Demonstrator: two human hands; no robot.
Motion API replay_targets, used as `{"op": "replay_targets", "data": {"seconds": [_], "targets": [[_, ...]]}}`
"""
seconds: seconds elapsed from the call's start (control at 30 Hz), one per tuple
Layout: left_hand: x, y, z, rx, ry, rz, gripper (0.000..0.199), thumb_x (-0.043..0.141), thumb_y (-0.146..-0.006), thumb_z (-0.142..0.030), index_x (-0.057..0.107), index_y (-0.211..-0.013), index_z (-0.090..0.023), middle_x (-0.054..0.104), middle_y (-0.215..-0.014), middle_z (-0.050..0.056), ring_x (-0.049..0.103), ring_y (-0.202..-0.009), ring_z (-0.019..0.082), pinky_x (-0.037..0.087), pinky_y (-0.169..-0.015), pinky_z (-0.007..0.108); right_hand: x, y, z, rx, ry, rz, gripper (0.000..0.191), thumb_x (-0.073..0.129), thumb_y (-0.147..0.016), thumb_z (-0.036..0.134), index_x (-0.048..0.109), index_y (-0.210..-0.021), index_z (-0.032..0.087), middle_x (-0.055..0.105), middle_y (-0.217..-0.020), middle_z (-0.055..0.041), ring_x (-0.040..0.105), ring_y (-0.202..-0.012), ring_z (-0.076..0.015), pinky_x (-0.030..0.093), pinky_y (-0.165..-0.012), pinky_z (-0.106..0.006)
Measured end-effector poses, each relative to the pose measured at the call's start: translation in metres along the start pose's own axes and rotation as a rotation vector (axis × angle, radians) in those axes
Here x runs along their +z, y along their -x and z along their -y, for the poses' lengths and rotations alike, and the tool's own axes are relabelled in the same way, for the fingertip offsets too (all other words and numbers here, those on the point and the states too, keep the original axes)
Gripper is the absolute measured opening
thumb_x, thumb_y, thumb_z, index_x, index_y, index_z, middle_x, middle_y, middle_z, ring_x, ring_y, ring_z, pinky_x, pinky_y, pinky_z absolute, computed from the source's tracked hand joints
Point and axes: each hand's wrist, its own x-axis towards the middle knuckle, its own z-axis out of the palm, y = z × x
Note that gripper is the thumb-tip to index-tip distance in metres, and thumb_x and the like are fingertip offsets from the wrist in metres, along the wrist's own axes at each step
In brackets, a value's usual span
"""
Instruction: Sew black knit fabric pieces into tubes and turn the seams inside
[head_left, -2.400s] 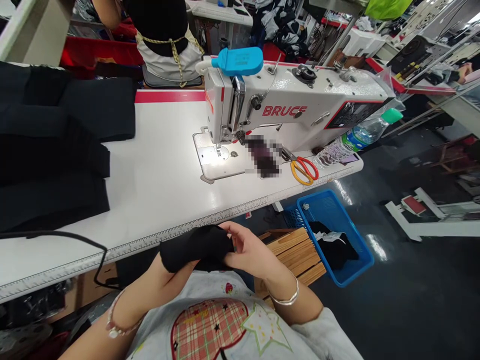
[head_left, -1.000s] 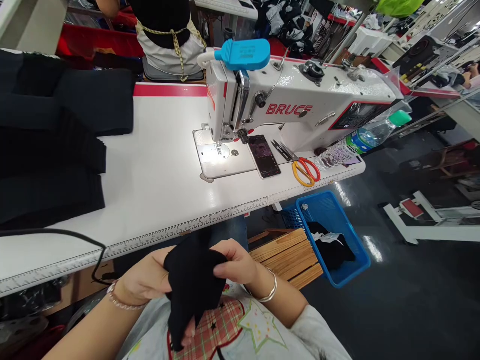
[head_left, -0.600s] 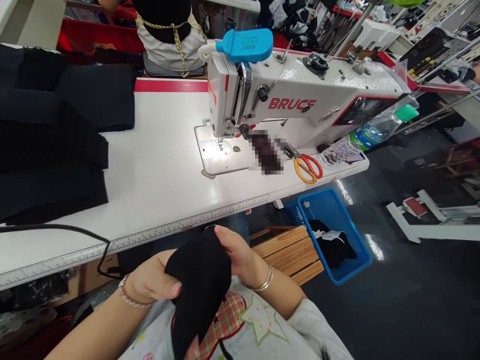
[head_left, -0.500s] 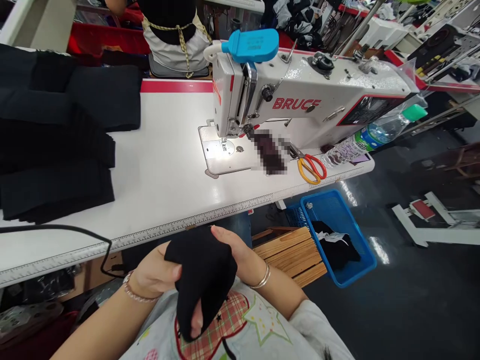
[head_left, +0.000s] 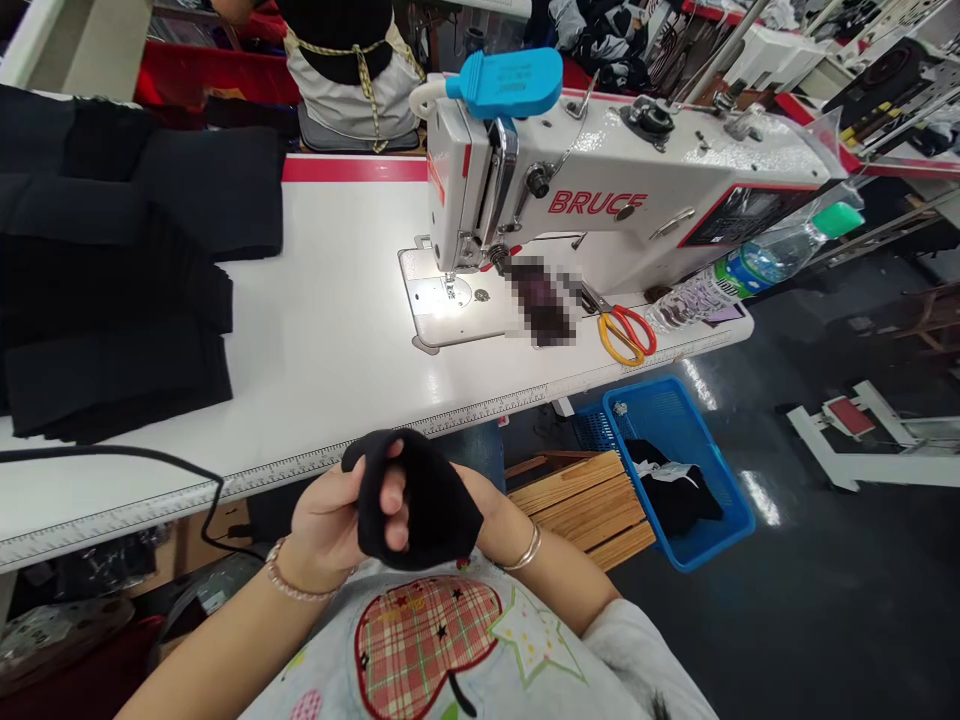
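Note:
A piece of black fabric [head_left: 442,515], curved into an open loop, is held in front of my apron at the table's front edge. My left hand [head_left: 334,515] grips its left rim, with the fingers curled through the opening and showing inside. On the other side, my right hand [head_left: 486,505] holds the fabric from behind; its fingers are hidden by the cloth. Beyond the hands stands a white sewing machine [head_left: 592,205], its lit needle plate [head_left: 450,292] bare of cloth.
Stacks of folded black fabric [head_left: 120,370] lie on the left of the white table [head_left: 322,330]. Scissors [head_left: 628,335] and a plastic bottle [head_left: 772,255] rest at the right. A blue basket [head_left: 739,520] holds fabric beside a wooden slatted surface [head_left: 585,500]. Another person [head_left: 349,90] sits opposite.
The black fabric has been turned and lifted, so its hanging lower end is up and its opening faces me. My left fingers have come through the opening.

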Motion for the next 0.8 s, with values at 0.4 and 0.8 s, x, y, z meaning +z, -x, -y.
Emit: {"op": "replay_targets", "data": {"seconds": [0.4, 0.8], "targets": [[0.020, -0.027, -0.009, 0.089, 0.194, -0.267, 0.045, 0.036, -0.098, -0.017, 0.050, -0.139, -0.029, 0.076, -0.105, 0.000, 0.073, -0.090, 0.011, 0.050, -0.102, 0.027, 0.001, 0.030, 0.049, -0.965, 0.674, -0.472, 0.020, 0.063, -0.087, 0.040, 0.067, -0.102, 0.026, 0.069, -0.105, -0.0066, 0.063, -0.109, -0.0231, 0.047, -0.100, -0.044], [0.017, -0.023, -0.010, 0.003, 0.149, -0.247, 0.038, 0.041, -0.096, -0.016, 0.063, -0.126, -0.023, 0.077, -0.099, 0.004, 0.074, -0.089, 0.017, 0.052, -0.100, 0.037, 0.004, 0.030, 0.074, -0.847, 1.161, -0.209, 0.035, 0.071, -0.079, 0.054, 0.057, -0.062, 0.027, 0.068, -0.066, -0.0013, 0.071, -0.098, -0.0242, 0.040, -0.108, -0.051]]}}
